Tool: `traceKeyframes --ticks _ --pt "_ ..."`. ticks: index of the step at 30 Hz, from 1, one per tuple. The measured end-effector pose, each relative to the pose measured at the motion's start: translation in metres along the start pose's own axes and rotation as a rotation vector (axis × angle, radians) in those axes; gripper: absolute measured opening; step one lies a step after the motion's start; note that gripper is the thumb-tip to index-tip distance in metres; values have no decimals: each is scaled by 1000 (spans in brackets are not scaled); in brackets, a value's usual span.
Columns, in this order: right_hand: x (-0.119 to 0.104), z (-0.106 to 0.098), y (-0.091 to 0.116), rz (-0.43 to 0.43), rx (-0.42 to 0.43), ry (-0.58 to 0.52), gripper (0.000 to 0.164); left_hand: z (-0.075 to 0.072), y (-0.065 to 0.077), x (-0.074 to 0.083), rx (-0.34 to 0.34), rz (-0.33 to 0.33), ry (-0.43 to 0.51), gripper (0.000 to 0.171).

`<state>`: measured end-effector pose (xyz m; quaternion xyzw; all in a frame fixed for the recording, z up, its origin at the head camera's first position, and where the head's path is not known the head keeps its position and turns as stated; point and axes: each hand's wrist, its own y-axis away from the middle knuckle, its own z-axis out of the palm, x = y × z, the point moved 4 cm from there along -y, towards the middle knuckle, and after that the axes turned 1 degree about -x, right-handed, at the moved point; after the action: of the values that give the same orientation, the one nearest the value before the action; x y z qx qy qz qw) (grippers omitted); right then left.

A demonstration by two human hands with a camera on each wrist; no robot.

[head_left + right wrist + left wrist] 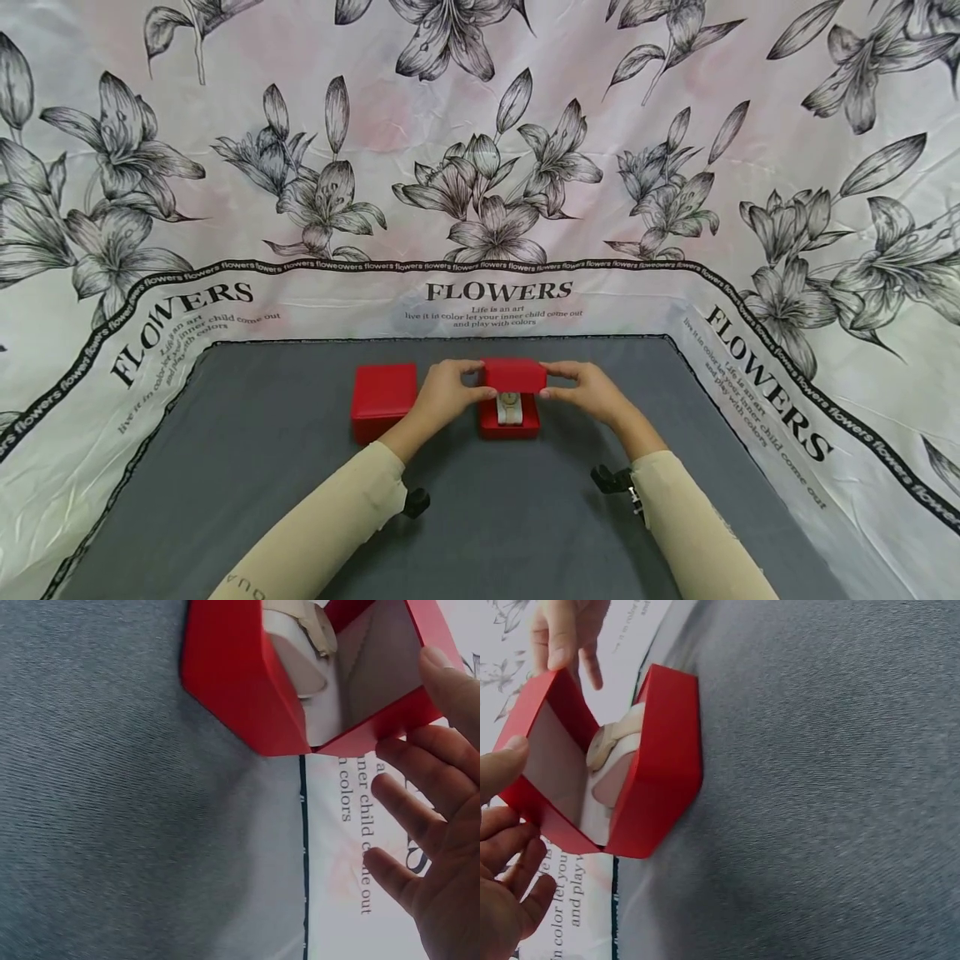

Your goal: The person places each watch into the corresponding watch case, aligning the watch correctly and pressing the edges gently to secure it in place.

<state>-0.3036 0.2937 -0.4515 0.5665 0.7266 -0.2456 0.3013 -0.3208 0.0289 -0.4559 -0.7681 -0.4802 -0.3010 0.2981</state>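
Observation:
A red watch box [510, 432] stands on the grey cloth with its lid [513, 374] tilted up. Inside, a wristwatch [602, 744] with a pale strap wraps round a light cushion [617, 780]. My left hand [448, 388] pinches the lid's left side between thumb and fingers. On the opposite side, my right hand [591, 392] grips the lid, its thumb [442, 669] at the front edge and its forefinger behind. The right hand's other fingers spread away from the box. White lining shows inside the lid in both wrist views.
A second red box [384, 398], closed, sits just left of the open one, beside the left wrist. The grey cloth [517, 525] has a white border printed with lettering and flowers [495, 225]. A dark wrist mount [611, 479] hangs under each sleeve.

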Motion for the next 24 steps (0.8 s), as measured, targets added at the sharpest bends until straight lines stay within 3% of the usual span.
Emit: traceKeyframes --ticks 14,19,24 --pt "9 13 19 -1 53 -3 67 15 14 -6 49 -46 110 62" --pt "11 17 20 6 73 -38 66 18 18 -6 72 -43 92 62" --pt "12 20 22 -50 98 -50 65 20 20 -8 106 -59 121 60"
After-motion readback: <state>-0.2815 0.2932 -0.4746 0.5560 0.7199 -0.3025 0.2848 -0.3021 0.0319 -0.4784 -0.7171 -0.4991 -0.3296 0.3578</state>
